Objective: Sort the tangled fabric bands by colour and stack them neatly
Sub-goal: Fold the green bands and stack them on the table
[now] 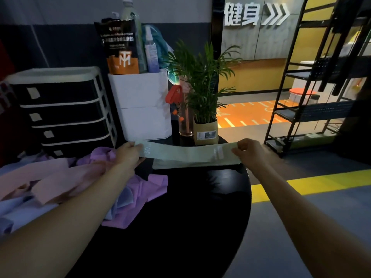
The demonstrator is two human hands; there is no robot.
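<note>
- the round black table (190, 217) is glossy and dark; the tangled heap of pink, purple and pale blue bands (60, 187) sprawls over its left side, soft and crumpled.
- you hold a pale green band (180, 153) stretched flat just above another green band (190, 164) lying at the table's far edge.
- your left hand (128, 155) and right hand (249, 150) each pinch one end.
- next, i judge, lower it squarely onto that one, edges matched.

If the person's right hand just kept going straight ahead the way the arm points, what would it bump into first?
Probably the potted plant. The right hand, gripping one end of the pale green band, points up and slightly left across the black table. The plant's paper-wrapped pot stands just beyond it, though one view leaves depth uncertain.
</note>
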